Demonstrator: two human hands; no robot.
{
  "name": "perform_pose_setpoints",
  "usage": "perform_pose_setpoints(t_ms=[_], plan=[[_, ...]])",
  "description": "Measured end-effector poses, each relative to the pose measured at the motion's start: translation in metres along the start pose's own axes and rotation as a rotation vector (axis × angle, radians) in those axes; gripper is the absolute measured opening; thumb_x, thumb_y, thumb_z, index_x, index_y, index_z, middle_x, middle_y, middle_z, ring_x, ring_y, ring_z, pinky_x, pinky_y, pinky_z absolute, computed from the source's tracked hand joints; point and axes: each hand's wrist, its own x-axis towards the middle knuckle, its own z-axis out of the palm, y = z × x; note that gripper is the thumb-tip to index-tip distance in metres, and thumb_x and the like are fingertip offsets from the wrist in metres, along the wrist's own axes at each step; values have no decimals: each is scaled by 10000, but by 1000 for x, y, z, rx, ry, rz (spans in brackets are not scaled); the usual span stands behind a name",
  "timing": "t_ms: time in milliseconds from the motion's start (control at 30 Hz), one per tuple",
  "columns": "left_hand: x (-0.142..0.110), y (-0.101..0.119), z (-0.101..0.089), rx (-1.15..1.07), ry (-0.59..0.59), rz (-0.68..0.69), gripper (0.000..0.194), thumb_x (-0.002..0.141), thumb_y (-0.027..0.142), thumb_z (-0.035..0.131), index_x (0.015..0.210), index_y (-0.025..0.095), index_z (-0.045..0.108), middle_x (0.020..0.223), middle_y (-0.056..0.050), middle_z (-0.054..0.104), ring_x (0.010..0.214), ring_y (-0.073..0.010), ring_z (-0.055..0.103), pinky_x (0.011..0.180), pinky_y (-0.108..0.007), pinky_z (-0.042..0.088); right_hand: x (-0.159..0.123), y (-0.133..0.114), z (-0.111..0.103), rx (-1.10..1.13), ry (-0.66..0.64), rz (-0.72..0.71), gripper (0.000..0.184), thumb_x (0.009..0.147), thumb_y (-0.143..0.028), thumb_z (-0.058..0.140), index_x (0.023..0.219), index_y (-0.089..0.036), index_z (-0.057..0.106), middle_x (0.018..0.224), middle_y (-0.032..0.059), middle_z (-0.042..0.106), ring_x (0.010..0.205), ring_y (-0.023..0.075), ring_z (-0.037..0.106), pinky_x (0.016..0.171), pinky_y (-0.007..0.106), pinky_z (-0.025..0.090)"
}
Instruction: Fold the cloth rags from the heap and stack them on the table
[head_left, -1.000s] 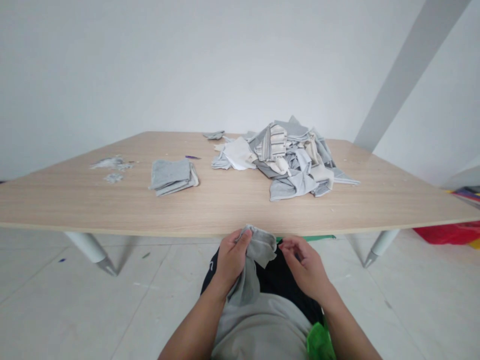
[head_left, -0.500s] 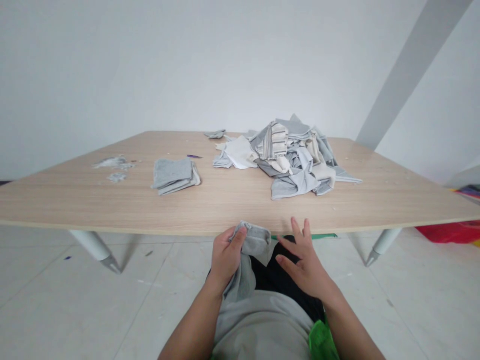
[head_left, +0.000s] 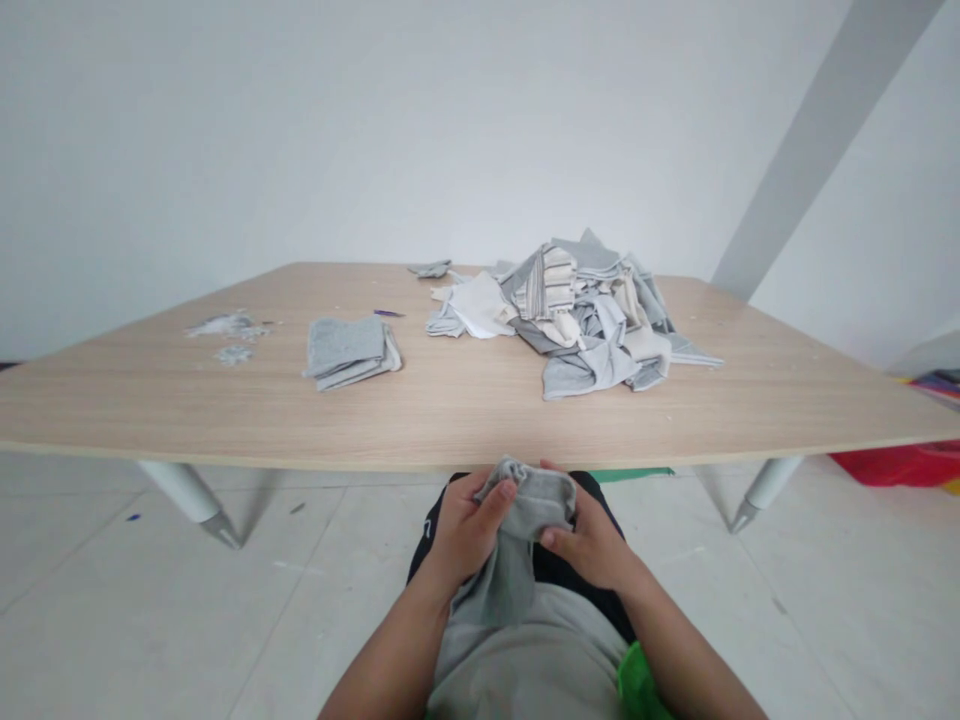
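A grey piece of cloth (head_left: 536,505) is stretched between my two hands above my lap, just in front of the table edge. Its upper part is bunched and seamed, and a loose length hangs down toward my shirt. My left hand (head_left: 469,530) pinches the bunched left end, thumb on top. At the other end, my right hand (head_left: 589,540) grips the cloth with its thumb in front and the fingers mostly hidden behind. On the table ahead lies a neat stack of grey cloths (head_left: 349,350), to the left.
The wooden table (head_left: 450,425) holds a large heap of grey, white and striped cloth pieces (head_left: 592,320) right of centre. A small purple tool (head_left: 388,313) lies behind the stack. Lint and thread scraps (head_left: 229,325) are at the left. A small grey cloth (head_left: 430,269) sits at the back.
My right hand, spread and apart from the cloth before, has closed on its right end. My left hand and the cloth have shifted slightly right.
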Motion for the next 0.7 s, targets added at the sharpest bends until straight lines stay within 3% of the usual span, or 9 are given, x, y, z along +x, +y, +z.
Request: perform_pose_setpoints(t_ms=[100, 167, 333, 467, 567, 633, 700], plan=[[1, 0, -1, 25, -58, -33, 383, 781, 493, 601, 708, 119, 639, 629, -20, 562, 598, -127, 488, 551, -223, 387, 4, -5, 1, -6, 117, 24, 362, 892, -451, 526, 1088, -181, 666, 860, 38, 688, 755, 173, 622, 679, 273, 504], [4, 1, -4, 58, -110, -57, 361, 752, 477, 642, 789, 118, 662, 713, -31, 612, 661, -146, 530, 595, -232, 418, 5, -11, -3, -48, 232, 25, 349, 929, -426, 464, 936, -183, 714, 725, 17, 658, 660, 150, 582, 599, 239, 467], [6, 8, -9, 198, -248, 1, 428, 749, 365, 682, 1115, 154, 614, 937, -49, 664, 849, -183, 585, 758, -266, 459, 9, -30, -10, -83, 269, -44, 331, 931, -399, 462, 874, -202, 723, 766, 16, 682, 698, 152, 596, 649, 236, 463], [0, 11, -9, 310, -208, 116, 699, 773, 322, 662, 1392, 200, 363, 1127, -88, 628, 980, -204, 589, 834, -290, 457, 14, -41, -10, -195, 247, -34, 333, 931, -402, 452, 865, -212, 716, 753, 7, 681, 694, 154, 601, 647, 235, 461], [-4, 11, -11, 416, -205, 254, 430, 815, 294, 605, 1227, 211, 515, 1062, -73, 645, 928, -186, 599, 813, -272, 447, 16, -45, -12, -287, 224, -7, 377, 943, -411, 416, 814, -202, 701, 689, 4, 660, 652, 153, 591, 600, 231, 452], [-4, 12, -14, 480, -196, 329, 189, 840, 292, 558, 1004, 204, 594, 854, -33, 648, 746, -149, 585, 703, -240, 433, 16, -46, -13, -332, 233, 8, 399, 952, -419, 389, 821, -199, 694, 699, 12, 670, 671, 164, 610, 604, 240, 462], [-1, 14, -18, 552, -198, 353, 125, 856, 306, 526, 859, 199, 592, 662, 5, 570, 587, -120, 504, 596, -223, 381, 15, -45, -15, -366, 254, 11, 385, 956, -421, 379, 919, -203, 694, 817, 36, 710, 775, 188, 648, 681, 268, 493]])
